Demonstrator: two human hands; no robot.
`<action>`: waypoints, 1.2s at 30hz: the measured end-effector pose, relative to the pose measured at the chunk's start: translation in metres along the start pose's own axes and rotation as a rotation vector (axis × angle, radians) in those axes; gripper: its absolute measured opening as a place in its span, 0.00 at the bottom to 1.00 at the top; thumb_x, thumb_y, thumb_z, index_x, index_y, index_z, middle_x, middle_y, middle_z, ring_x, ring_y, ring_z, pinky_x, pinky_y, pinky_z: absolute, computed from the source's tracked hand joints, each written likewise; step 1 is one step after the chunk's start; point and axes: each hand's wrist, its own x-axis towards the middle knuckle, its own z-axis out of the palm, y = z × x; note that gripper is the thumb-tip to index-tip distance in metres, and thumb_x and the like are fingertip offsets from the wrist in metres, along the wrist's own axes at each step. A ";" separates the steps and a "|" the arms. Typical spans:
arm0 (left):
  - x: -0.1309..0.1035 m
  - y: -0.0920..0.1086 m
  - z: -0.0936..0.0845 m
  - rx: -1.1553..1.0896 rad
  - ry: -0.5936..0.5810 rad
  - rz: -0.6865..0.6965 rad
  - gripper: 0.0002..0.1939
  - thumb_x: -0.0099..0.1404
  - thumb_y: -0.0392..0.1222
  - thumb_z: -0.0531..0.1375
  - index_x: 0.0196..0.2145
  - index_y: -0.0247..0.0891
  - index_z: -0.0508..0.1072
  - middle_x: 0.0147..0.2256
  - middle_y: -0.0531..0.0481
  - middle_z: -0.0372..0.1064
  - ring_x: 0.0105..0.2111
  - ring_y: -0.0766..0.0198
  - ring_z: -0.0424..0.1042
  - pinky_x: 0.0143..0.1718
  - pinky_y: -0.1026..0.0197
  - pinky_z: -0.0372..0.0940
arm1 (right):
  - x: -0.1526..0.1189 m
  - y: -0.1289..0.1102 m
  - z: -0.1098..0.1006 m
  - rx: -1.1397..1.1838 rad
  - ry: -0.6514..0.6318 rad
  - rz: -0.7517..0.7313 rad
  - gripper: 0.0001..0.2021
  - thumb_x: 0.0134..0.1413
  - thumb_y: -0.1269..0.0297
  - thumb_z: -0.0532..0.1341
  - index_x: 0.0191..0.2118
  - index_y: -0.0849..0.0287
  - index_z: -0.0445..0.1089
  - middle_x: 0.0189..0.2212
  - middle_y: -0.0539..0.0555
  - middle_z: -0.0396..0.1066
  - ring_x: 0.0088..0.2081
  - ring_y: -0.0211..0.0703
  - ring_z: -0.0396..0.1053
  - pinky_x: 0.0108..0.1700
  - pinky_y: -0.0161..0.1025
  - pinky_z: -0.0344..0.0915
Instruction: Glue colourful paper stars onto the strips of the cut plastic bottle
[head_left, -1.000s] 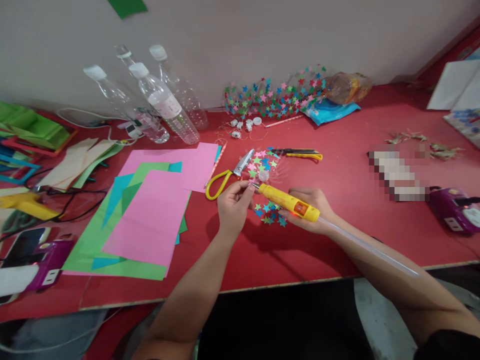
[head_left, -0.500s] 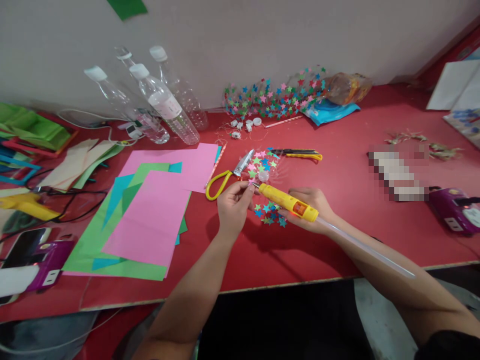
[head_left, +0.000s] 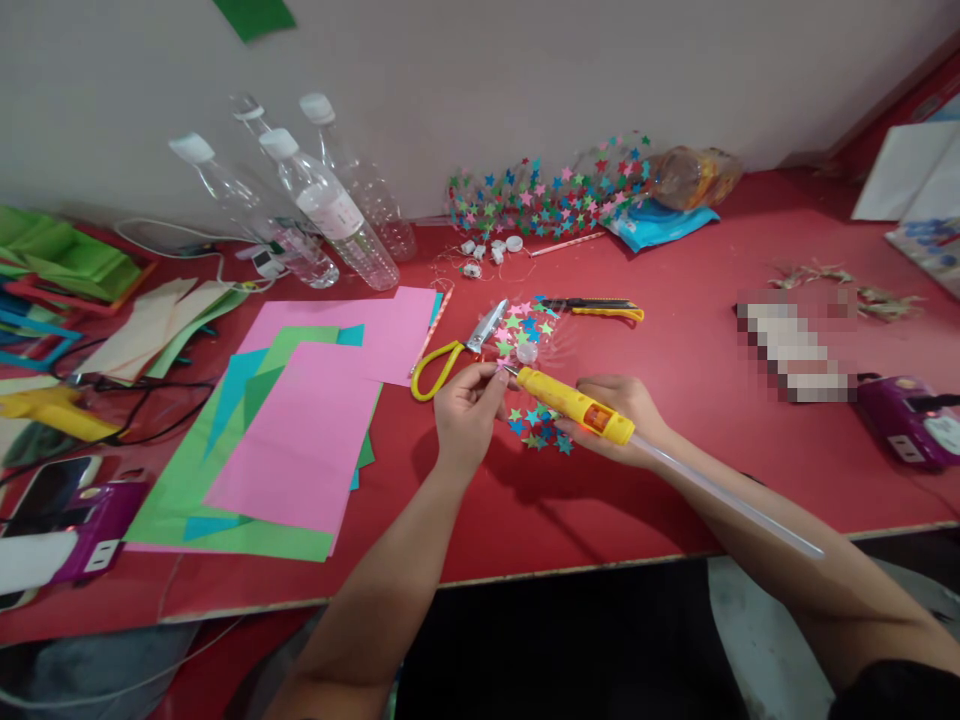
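Observation:
My right hand [head_left: 626, 415] is wrapped round a yellow glue gun [head_left: 562, 399], with a long clear glue stick [head_left: 735, 498] coming out of its back. Its metal nozzle touches or nearly touches a small pink paper star [head_left: 502, 366], which my left hand [head_left: 466, 405] pinches at the fingertips. Just beyond lies a clear plastic bottle piece [head_left: 527, 352] with coloured stars on it. Loose blue and green stars [head_left: 538, 428] are scattered on the table between my hands. Yellow-handled scissors [head_left: 439, 370] rest beside my left hand, and a yellow utility knife [head_left: 607, 307] lies farther back.
Pink, green and blue paper sheets [head_left: 300, 440] spread to the left. Clear bottles [head_left: 341, 220] stand near the wall, beside a star-covered plastic tube [head_left: 551, 190]. A second yellow glue gun [head_left: 64, 414] sits far left with cords. Purple power adapters [head_left: 904, 420] lie toward the right and left edges.
Almost nothing differs. The back end of the glue stick has shifted slightly left and down; both hands keep nearly the same place.

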 end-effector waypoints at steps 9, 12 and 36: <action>0.000 -0.001 0.000 0.021 -0.003 0.004 0.07 0.61 0.42 0.61 0.27 0.38 0.74 0.15 0.59 0.61 0.14 0.71 0.61 0.18 0.67 0.58 | -0.002 0.002 0.002 -0.001 -0.015 0.021 0.20 0.61 0.52 0.56 0.21 0.57 0.58 0.18 0.46 0.56 0.20 0.32 0.54 0.25 0.33 0.50; -0.001 -0.003 0.000 0.056 -0.016 0.051 0.07 0.63 0.41 0.60 0.28 0.38 0.73 0.16 0.59 0.60 0.14 0.72 0.61 0.18 0.68 0.57 | -0.001 0.001 0.000 0.005 -0.035 0.050 0.21 0.61 0.51 0.56 0.21 0.57 0.58 0.18 0.46 0.56 0.20 0.33 0.54 0.25 0.34 0.50; -0.003 0.002 0.001 -0.125 -0.177 0.060 0.08 0.67 0.44 0.55 0.33 0.37 0.67 0.25 0.55 0.69 0.15 0.75 0.65 0.17 0.69 0.59 | 0.000 0.055 -0.042 -0.623 -0.385 0.375 0.15 0.46 0.76 0.54 0.42 0.62 0.68 0.41 0.60 0.69 0.41 0.51 0.67 0.40 0.44 0.57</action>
